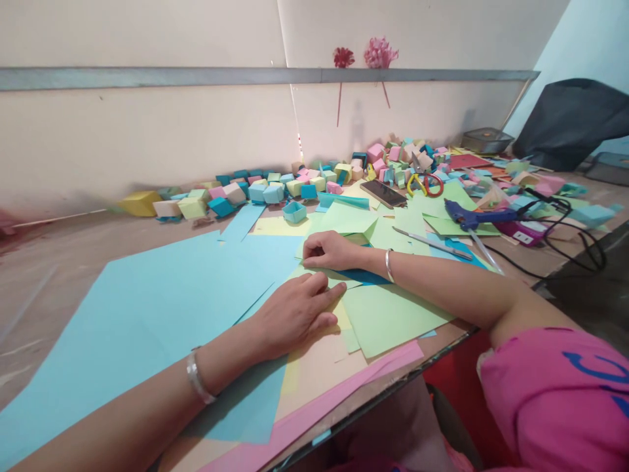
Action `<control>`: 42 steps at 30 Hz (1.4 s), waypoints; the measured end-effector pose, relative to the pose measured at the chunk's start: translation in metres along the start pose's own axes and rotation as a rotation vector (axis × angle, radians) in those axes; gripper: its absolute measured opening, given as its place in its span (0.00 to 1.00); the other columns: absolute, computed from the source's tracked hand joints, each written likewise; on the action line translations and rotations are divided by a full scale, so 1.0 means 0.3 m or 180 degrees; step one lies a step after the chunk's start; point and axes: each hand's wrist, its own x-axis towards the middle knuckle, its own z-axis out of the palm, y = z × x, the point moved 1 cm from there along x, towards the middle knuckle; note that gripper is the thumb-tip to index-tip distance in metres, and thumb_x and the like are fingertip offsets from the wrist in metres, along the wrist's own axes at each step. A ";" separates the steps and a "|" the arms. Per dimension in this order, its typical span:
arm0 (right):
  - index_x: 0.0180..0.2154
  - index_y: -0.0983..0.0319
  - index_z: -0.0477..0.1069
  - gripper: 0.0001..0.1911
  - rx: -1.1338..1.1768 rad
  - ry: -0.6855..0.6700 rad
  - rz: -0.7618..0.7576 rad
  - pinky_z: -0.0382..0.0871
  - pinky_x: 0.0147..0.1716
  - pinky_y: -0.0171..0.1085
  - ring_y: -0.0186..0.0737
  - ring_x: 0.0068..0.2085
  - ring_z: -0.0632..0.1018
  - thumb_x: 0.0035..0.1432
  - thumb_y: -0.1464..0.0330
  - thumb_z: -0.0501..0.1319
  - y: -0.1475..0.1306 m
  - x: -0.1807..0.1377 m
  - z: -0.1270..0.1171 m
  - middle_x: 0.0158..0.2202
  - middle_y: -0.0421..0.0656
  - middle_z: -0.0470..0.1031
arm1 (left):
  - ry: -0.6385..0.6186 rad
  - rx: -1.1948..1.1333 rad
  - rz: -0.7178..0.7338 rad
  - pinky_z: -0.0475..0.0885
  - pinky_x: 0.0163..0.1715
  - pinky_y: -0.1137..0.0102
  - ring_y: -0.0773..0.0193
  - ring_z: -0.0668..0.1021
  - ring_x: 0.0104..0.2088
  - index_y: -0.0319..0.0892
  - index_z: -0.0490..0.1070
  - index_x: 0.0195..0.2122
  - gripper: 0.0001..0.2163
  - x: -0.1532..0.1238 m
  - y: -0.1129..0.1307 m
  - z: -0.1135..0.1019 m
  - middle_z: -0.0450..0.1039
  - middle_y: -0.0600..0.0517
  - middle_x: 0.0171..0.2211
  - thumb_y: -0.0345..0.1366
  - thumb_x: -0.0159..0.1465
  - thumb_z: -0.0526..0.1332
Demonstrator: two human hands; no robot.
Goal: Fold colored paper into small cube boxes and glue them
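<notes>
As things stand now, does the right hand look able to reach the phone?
Probably yes. The phone looks uncovered beyond the right hand, and only low-lying paper seems to be between them; the left hand is on the nearer side.

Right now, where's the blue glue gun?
In the head view, the blue glue gun lies on the table's right side, beyond the right forearm, next to the purple box.
</notes>
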 end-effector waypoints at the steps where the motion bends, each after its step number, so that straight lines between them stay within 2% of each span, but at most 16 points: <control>1: 0.26 0.64 0.70 0.03 -0.0013 -0.0002 -0.0002 0.61 0.30 0.31 0.31 0.29 0.68 0.51 0.72 0.62 -0.001 0.000 0.000 0.26 0.37 0.71 | -0.0042 0.0071 -0.0025 0.67 0.33 0.63 0.59 0.68 0.32 0.42 0.59 0.60 0.22 0.000 0.004 -0.004 0.65 0.47 0.39 0.46 0.69 0.46; 6: 0.26 0.64 0.70 0.04 -0.0075 -0.0014 -0.0007 0.60 0.30 0.31 0.31 0.29 0.68 0.52 0.72 0.63 -0.005 -0.002 0.000 0.25 0.37 0.70 | -0.0039 0.0414 -0.0232 0.65 0.32 0.63 0.57 0.69 0.34 0.45 0.60 0.59 0.22 -0.027 0.017 -0.008 0.65 0.48 0.37 0.46 0.66 0.54; 12: 0.26 0.64 0.70 0.05 -0.0185 -0.0028 -0.0045 0.60 0.30 0.31 0.31 0.29 0.68 0.52 0.72 0.64 -0.003 -0.001 0.001 0.26 0.38 0.70 | 0.0108 0.0339 -0.0368 0.65 0.33 0.63 0.57 0.69 0.34 0.40 0.64 0.54 0.19 -0.121 0.020 -0.003 0.67 0.48 0.36 0.46 0.67 0.53; 17: 0.26 0.64 0.70 0.04 -0.0107 -0.0049 0.0053 0.61 0.32 0.32 0.32 0.30 0.69 0.51 0.73 0.64 -0.005 0.001 0.001 0.27 0.38 0.71 | 0.0127 0.0689 -0.0616 0.64 0.30 0.61 0.57 0.70 0.31 0.38 0.69 0.48 0.14 -0.206 0.005 -0.010 0.69 0.48 0.33 0.41 0.67 0.53; 20: 0.25 0.64 0.70 0.04 -0.0043 -0.0005 0.0109 0.61 0.31 0.32 0.32 0.29 0.69 0.49 0.74 0.64 -0.006 0.000 0.003 0.25 0.38 0.71 | 0.0227 0.1017 -0.0861 0.64 0.29 0.60 0.55 0.71 0.30 0.39 0.73 0.37 0.13 -0.253 -0.016 -0.015 0.69 0.47 0.30 0.40 0.67 0.52; 23: 0.26 0.64 0.70 0.04 0.0019 0.0131 0.0130 0.61 0.30 0.32 0.31 0.28 0.68 0.51 0.71 0.63 -0.007 -0.003 0.004 0.24 0.38 0.70 | 0.0337 0.1262 -0.1216 0.63 0.26 0.61 0.53 0.71 0.30 0.41 0.71 0.24 0.18 -0.281 -0.036 -0.033 0.68 0.46 0.26 0.42 0.68 0.51; 25: 0.27 0.64 0.70 0.06 0.0224 0.0383 0.0180 0.61 0.29 0.32 0.31 0.28 0.68 0.53 0.68 0.62 -0.009 -0.005 0.002 0.25 0.38 0.70 | 0.0543 0.1262 -0.1431 0.63 0.27 0.62 0.53 0.72 0.31 0.41 0.70 0.23 0.18 -0.281 -0.049 -0.054 0.68 0.47 0.26 0.42 0.68 0.51; 27: 0.28 0.64 0.69 0.08 0.0578 0.0717 0.0255 0.61 0.29 0.32 0.31 0.28 0.67 0.53 0.65 0.61 -0.013 -0.008 -0.002 0.26 0.38 0.69 | 0.0939 0.1107 -0.1635 0.66 0.31 0.62 0.54 0.73 0.34 0.40 0.71 0.29 0.15 -0.262 -0.065 -0.076 0.69 0.46 0.29 0.42 0.67 0.52; 29: 0.28 0.64 0.68 0.10 0.0915 0.0961 0.0294 0.61 0.29 0.32 0.31 0.28 0.67 0.53 0.63 0.61 -0.018 -0.010 -0.004 0.26 0.38 0.68 | 0.1434 0.0771 -0.1766 0.68 0.37 0.61 0.53 0.74 0.39 0.39 0.70 0.39 0.13 -0.226 -0.086 -0.090 0.71 0.45 0.36 0.44 0.65 0.56; 32: 0.28 0.63 0.67 0.11 0.1085 0.1085 0.0320 0.62 0.29 0.33 0.32 0.29 0.67 0.53 0.61 0.61 -0.022 -0.010 -0.004 0.26 0.37 0.67 | 0.1723 -0.0146 -0.1671 0.70 0.39 0.63 0.55 0.74 0.42 0.40 0.66 0.50 0.23 -0.160 -0.120 -0.082 0.72 0.45 0.42 0.45 0.57 0.65; 35: 0.29 0.63 0.67 0.13 0.1178 0.1183 0.0381 0.63 0.30 0.33 0.32 0.29 0.68 0.53 0.59 0.61 -0.021 -0.009 -0.003 0.27 0.38 0.68 | 0.1901 -0.0881 -0.1877 0.70 0.33 0.68 0.60 0.75 0.35 0.43 0.70 0.44 0.15 -0.124 -0.141 -0.047 0.74 0.51 0.35 0.38 0.56 0.64; 37: 0.34 0.63 0.68 0.13 0.1232 0.1231 0.0374 0.65 0.31 0.34 0.34 0.31 0.70 0.55 0.58 0.60 -0.022 -0.009 -0.003 0.29 0.39 0.69 | 0.1987 -0.1187 -0.2020 0.68 0.32 0.69 0.64 0.74 0.30 0.43 0.71 0.40 0.10 -0.123 -0.147 -0.021 0.73 0.54 0.30 0.35 0.56 0.62; 40: 0.43 0.62 0.67 0.16 0.1071 0.1299 0.0217 0.67 0.34 0.35 0.36 0.36 0.72 0.59 0.58 0.57 -0.033 -0.012 -0.004 0.36 0.43 0.71 | 0.2221 -0.1609 -0.2257 0.66 0.28 0.71 0.67 0.71 0.26 0.43 0.69 0.34 0.05 -0.141 -0.160 0.006 0.71 0.56 0.26 0.35 0.56 0.61; 42: 0.44 0.61 0.67 0.15 0.0758 0.1365 0.0019 0.67 0.35 0.36 0.37 0.38 0.72 0.60 0.59 0.57 -0.041 -0.017 -0.005 0.40 0.45 0.70 | 0.2395 -0.1717 -0.2393 0.65 0.26 0.72 0.68 0.69 0.24 0.43 0.66 0.30 0.04 -0.151 -0.170 0.012 0.68 0.57 0.24 0.37 0.56 0.60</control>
